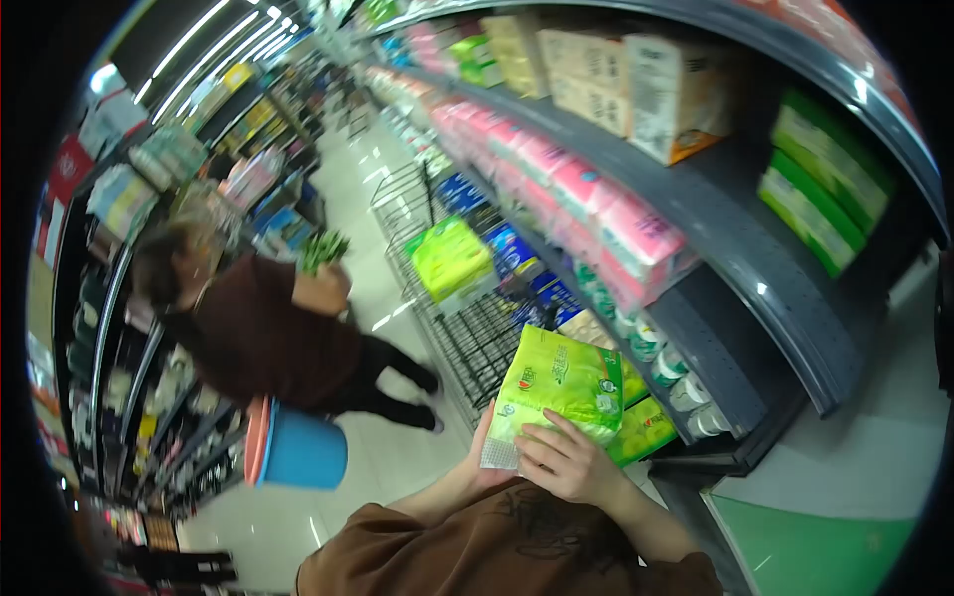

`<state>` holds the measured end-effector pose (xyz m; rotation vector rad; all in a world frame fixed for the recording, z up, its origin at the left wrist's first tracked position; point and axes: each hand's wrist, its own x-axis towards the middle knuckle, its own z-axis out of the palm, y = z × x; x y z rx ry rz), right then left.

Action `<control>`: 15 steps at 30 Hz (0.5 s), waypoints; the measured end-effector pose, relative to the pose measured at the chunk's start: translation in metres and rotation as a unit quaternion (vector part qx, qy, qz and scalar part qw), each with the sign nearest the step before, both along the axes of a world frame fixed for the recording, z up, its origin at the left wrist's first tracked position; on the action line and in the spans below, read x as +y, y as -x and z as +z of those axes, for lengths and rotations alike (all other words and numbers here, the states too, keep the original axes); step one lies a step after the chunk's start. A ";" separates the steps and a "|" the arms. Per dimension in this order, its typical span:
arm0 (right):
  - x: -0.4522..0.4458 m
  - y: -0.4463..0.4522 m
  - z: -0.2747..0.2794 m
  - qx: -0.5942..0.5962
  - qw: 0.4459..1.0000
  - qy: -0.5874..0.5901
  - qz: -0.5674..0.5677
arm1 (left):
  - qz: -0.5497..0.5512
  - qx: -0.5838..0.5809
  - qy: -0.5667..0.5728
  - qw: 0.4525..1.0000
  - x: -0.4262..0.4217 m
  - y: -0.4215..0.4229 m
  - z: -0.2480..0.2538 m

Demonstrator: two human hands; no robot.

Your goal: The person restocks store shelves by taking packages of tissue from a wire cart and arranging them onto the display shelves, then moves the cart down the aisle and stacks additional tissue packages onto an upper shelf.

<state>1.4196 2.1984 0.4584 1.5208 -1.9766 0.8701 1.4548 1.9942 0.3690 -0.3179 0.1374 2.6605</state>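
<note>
A green and yellow pack of tissues (566, 382) is held up in front of my chest. My left hand (482, 455) grips its lower left edge, with most of the fingers hidden behind the pack. My right hand (566, 462) presses on the lower front, its fingers bent over the wrapper. In the wire shopping cart (459, 348), beyond my hands, sits a similar green tissue pack (452, 260). Another green pack (644, 429) shows just behind and below the held one, near the lower shelf.
At right, grey shelves (636, 179) carry pink tissue packs (576, 189), cartons (651, 94) and green packs (825, 184). On the left, a person in a dark top (273, 328) stands in the aisle holding leafy greens (323, 250). Nearby is a blue bucket (303, 449) with a pink rim.
</note>
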 end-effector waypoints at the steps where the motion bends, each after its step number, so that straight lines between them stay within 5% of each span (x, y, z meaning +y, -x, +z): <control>1: 0.001 0.003 -0.003 -0.002 1.000 -0.007 0.012 | 0.017 -0.003 -0.018 1.000 0.000 -0.004 -0.006; 3: -0.010 0.005 0.005 0.004 0.999 -0.014 0.039 | 0.037 -0.005 -0.059 0.998 -0.008 -0.015 -0.012; 6: -0.028 0.018 0.015 0.023 0.998 -0.014 0.061 | 0.101 -0.013 0.041 0.994 -0.017 0.000 0.022; 11: -0.068 0.045 0.000 0.032 0.997 -0.051 0.049 | 0.211 -0.013 0.192 0.958 -0.065 0.025 0.005; 15: -0.088 0.065 -0.027 -0.019 0.998 -0.053 -0.014 | 0.232 0.048 0.145 0.961 -0.082 0.056 -0.010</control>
